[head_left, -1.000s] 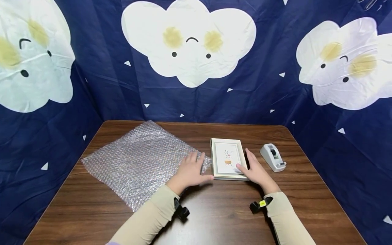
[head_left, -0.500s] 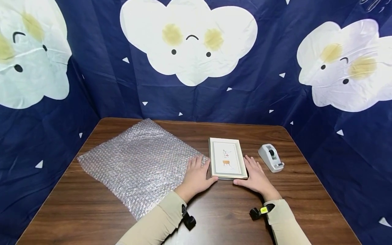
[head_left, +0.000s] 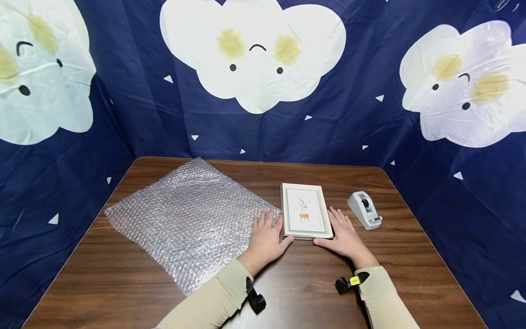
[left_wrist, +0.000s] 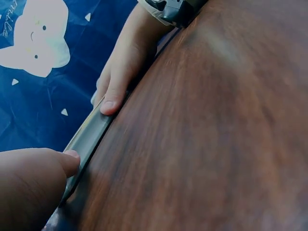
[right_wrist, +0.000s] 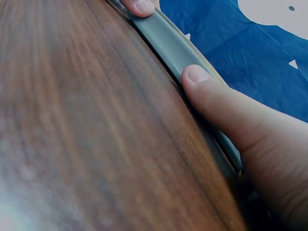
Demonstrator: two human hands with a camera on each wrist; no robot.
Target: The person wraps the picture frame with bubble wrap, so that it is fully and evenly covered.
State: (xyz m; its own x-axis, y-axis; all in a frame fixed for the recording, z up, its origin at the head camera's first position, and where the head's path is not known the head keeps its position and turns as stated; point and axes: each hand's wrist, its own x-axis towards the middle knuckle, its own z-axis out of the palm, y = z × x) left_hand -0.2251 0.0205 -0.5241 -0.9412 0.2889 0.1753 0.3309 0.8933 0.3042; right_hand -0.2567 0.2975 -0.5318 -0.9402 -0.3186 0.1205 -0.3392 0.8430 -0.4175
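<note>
A cream picture frame [head_left: 307,211] with a small plant print lies flat on the table, right of centre. My left hand [head_left: 265,238] is at its near left corner, fingers extended along the left side over a corner of the bubble wrap [head_left: 193,214]. At the near right corner, my right hand [head_left: 346,237] has its fingers stretched along the right side. In the left wrist view, the left thumb [left_wrist: 71,162] touches the frame's grey-green near edge [left_wrist: 89,137]. The right thumb [right_wrist: 198,77] presses that same edge in the right wrist view. The frame hides some fingertips there.
A white tape dispenser [head_left: 365,210] stands to the right of the frame. The bubble wrap spreads over the left half of the brown wooden table [head_left: 304,283]. Behind the table hangs a dark blue cloth [head_left: 263,137] with cloud faces.
My left hand has moved right to the frame's near left corner. My right hand has drawn back from over the print, its thumb now at the near edge. The last half second shows almost no movement.
</note>
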